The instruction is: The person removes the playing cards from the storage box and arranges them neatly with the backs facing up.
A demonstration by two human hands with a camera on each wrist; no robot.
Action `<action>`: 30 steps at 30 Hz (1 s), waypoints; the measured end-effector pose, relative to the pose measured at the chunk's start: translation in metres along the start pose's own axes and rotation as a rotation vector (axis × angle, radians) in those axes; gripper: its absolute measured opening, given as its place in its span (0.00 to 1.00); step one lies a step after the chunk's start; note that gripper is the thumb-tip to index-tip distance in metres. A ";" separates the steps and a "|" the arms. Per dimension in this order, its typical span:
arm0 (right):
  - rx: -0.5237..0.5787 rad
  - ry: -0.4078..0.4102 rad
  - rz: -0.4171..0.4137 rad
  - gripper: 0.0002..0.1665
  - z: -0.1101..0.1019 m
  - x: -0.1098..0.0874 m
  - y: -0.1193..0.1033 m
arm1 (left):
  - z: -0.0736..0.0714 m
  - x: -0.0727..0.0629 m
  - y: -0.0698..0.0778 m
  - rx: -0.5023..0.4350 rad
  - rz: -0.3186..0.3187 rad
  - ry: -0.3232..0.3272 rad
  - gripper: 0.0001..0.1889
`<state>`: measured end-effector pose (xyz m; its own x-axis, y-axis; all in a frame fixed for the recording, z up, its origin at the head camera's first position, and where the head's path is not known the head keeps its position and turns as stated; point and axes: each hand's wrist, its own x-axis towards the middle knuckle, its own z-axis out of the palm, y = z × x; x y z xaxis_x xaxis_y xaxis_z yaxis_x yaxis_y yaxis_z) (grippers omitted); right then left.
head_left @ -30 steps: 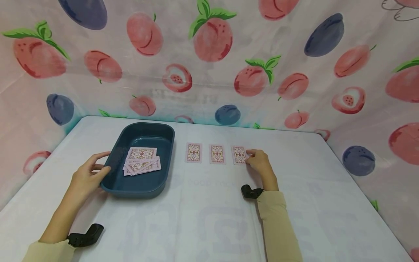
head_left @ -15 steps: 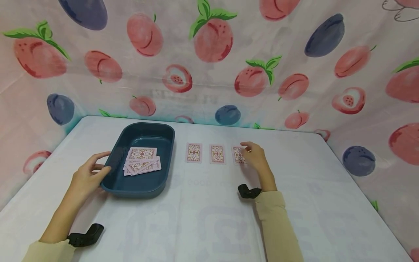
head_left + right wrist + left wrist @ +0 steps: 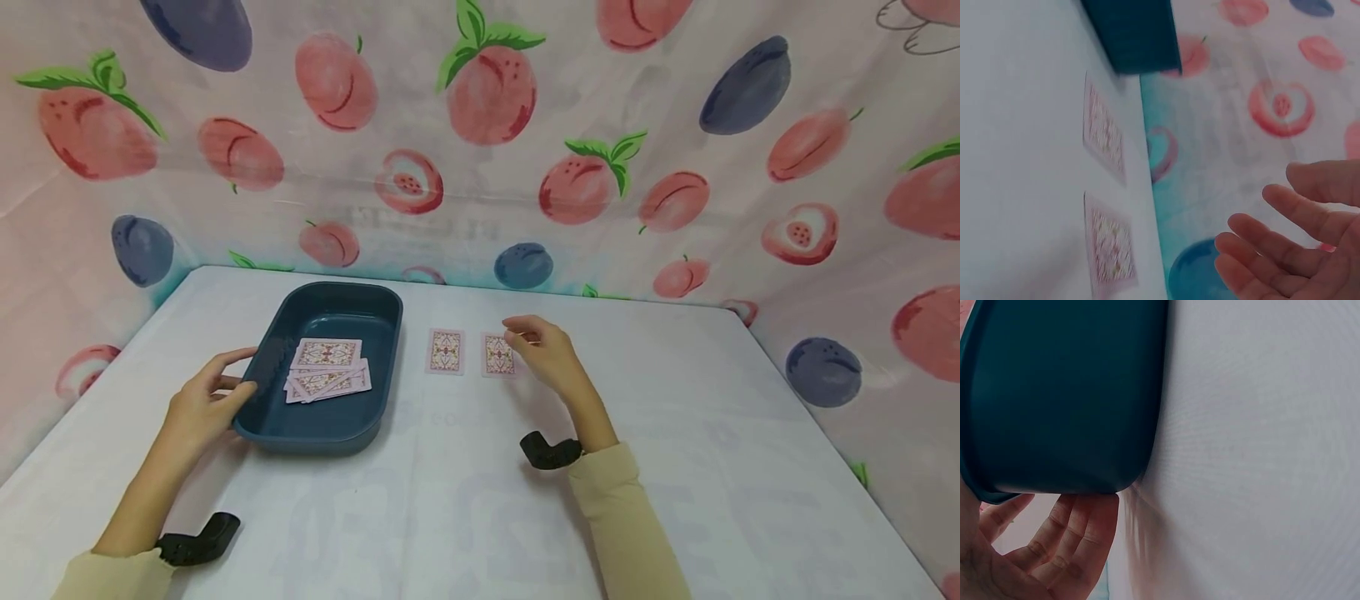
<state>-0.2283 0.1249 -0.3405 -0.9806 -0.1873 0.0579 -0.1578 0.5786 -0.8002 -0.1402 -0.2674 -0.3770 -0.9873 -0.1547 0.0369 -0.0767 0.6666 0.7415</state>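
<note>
My left hand [image 3: 202, 404] holds the left side of a dark blue plastic tray [image 3: 345, 433]. Its thumb lies at the rim, and in the left wrist view the fingers [image 3: 1088, 537] touch the outer wall. Several patterned playing cards [image 3: 326, 354] lie face down in the tray. Two more face-down cards lie on the table: a left card [image 3: 446, 352] and a second card [image 3: 498, 356]. My right hand [image 3: 550, 354] hovers by the second card, partly covering it in the head view. Its fingers are relaxed and apart, with nothing seen between them in the right wrist view. No third card shows.
A white cloth covers the table [image 3: 450, 517]. Fruit-printed fabric [image 3: 465, 192] hangs behind it and along the sides. Each wrist wears a black device; the right one [image 3: 550, 451] is above the table.
My right hand has left the rightmost card and moved left toward the second card. That rightmost card, seen before, is out of sight now. The left hand and tray stay put.
</note>
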 end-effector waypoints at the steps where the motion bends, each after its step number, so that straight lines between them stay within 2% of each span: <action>1: 0.011 -0.012 -0.011 0.20 0.002 -0.002 -0.004 | 0.000 0.000 0.000 0.000 -0.002 -0.001 0.27; 9: 0.046 -0.161 -0.145 0.22 0.030 -0.010 -0.035 | 0.002 0.001 0.000 -0.012 -0.001 0.000 0.26; 18: 0.028 -0.278 -0.248 0.22 0.073 -0.004 -0.058 | 0.000 0.001 -0.001 0.002 -0.002 -0.001 0.27; 24: 0.090 -0.295 -0.278 0.21 0.099 0.003 -0.065 | 0.002 0.000 -0.001 0.000 -0.009 -0.008 0.27; 30: -0.010 -0.286 -0.333 0.19 0.111 0.009 -0.075 | 0.002 0.000 -0.002 0.001 -0.002 0.008 0.27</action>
<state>-0.2124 -0.0086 -0.3465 -0.8048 -0.5761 0.1427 -0.4620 0.4573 -0.7598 -0.1401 -0.2677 -0.3797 -0.9860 -0.1618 0.0402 -0.0792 0.6668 0.7410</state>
